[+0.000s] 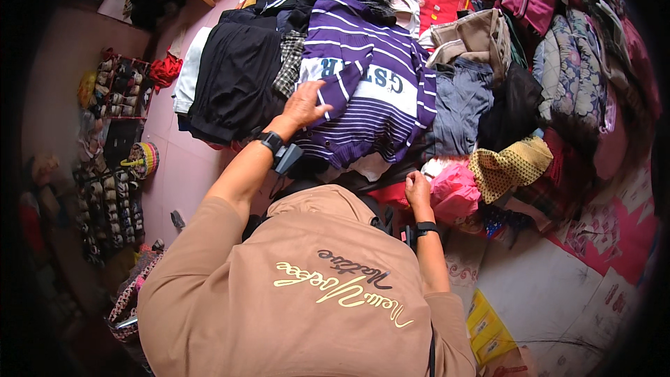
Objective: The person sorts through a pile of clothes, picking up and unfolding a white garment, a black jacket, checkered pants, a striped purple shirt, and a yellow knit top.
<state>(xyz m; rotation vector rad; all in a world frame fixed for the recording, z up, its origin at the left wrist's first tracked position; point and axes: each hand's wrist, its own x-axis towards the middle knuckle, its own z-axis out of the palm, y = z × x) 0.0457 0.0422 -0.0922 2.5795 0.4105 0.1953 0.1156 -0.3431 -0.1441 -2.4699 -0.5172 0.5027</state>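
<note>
A purple sweater (361,115) with white stripes and a white lettered band lies spread on the heap of clothes before me, one sleeve folded across its front. My left hand (308,103) rests at the cuff of that sleeve, thumb and fingers apart. Below the sweater's right side, my right hand (417,188) has curled fingers beside a bright pink cloth (455,191); whether it pinches any fabric is not clear. Folded black trousers (235,78) lie left of the sweater, with a black-and-white checked cloth (289,60) between them.
Grey trousers (463,104), a beige garment (471,39) and a yellow patterned cloth (510,167) are piled at the right. A quilted floral garment (573,73) lies farther right. Shoe racks (124,86) and a striped basket (145,159) stand at the left.
</note>
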